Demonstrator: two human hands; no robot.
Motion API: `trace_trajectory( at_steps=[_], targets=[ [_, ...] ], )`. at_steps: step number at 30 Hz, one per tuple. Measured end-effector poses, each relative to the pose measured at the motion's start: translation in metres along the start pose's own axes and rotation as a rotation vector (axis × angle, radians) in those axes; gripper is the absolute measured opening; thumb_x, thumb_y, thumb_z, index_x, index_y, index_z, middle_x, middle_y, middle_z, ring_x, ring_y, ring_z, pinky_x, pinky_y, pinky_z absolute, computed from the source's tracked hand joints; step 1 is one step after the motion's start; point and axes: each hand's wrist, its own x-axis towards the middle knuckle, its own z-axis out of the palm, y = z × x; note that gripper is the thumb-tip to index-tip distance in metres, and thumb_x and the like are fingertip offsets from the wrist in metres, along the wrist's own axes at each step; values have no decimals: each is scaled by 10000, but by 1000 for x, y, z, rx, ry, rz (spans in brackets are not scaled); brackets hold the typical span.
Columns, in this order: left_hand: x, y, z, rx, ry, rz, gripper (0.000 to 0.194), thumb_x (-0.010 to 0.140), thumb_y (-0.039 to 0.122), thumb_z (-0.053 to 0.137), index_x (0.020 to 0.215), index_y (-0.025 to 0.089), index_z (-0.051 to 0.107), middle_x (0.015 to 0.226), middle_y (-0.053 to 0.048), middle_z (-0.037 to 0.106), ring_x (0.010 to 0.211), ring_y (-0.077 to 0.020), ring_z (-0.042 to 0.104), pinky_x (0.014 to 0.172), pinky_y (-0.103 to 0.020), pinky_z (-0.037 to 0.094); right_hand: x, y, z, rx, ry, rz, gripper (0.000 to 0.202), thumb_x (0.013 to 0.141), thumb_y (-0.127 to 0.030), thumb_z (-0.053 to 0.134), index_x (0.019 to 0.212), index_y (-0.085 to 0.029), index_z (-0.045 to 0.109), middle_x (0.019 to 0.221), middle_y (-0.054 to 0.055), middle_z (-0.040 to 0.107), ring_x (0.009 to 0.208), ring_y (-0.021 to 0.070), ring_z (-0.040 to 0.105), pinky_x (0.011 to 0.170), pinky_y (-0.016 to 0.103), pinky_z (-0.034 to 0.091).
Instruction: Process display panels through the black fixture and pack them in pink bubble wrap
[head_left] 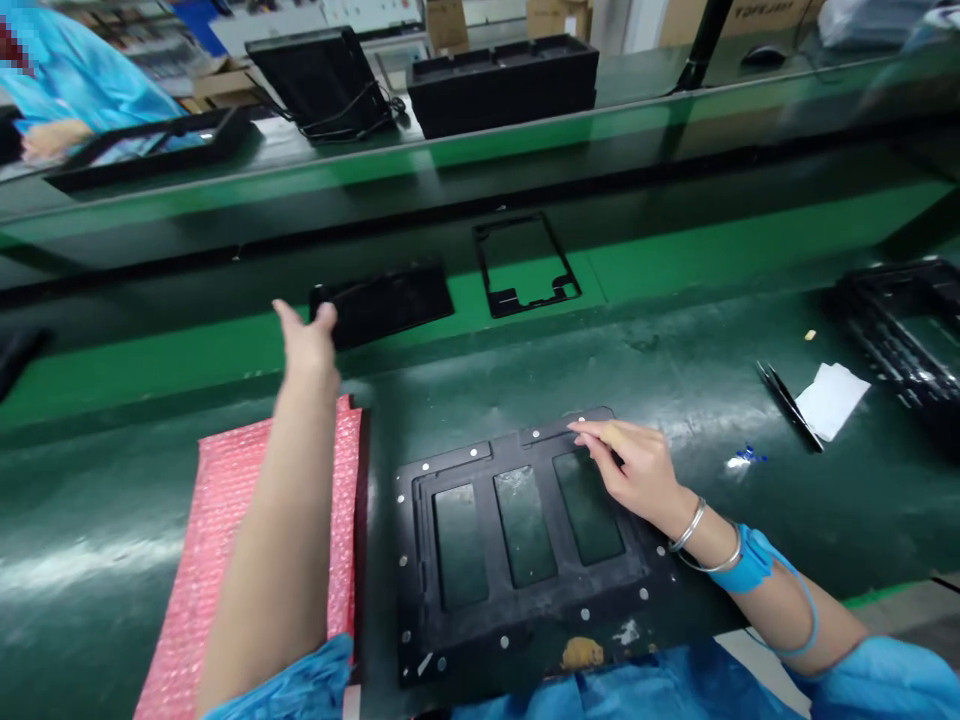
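Green assembly bench (pixel 712 380), conveyor belt along its far edge.
Our left hand (pixel 309 345) reaches out spread toward a black panel (pixel 382 305) on the belt, not yet gripping; our right hand (pixel 634 470) rests flat, fingers together, on the empty black fixture (pixel 525 540) at the near edge. Loading looks barely begun.

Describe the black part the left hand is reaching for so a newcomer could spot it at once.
Follow the green conveyor belt beyond the dark bench. Two black parts lie on it; the solid black panel is nearer the left hand, whose fingers nearly touch its edge. Its neighbour, the thin frame, is open in the middle.
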Motion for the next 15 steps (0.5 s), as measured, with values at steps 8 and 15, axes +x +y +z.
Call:
trace_trajectory(
  at_steps=[8, 15],
  targets=[
    [-57, 85, 117, 495, -452, 521, 665, 837, 105, 589, 1494, 160, 502, 1632, -139, 398, 1518, -253, 362, 1278, -471, 157, 1, -3, -1, -9, -42, -65, 246, 988, -106, 513, 1057, -192, 733, 780, 31, 773, 670, 159, 731, 621, 265, 579],
    [-35, 111, 131, 768, -559, 513, 631, 713, -39, 572, 1326, 100, 622, 1373, -192, 606, 1307, -350, 567, 1224, -536, 216, 2, -4, -4, -16, -66, -69, 248, 991, -111, 509, 1049, -184, 739, 787, 34, 774, 658, 155, 720, 612, 265, 570]
  ],
)
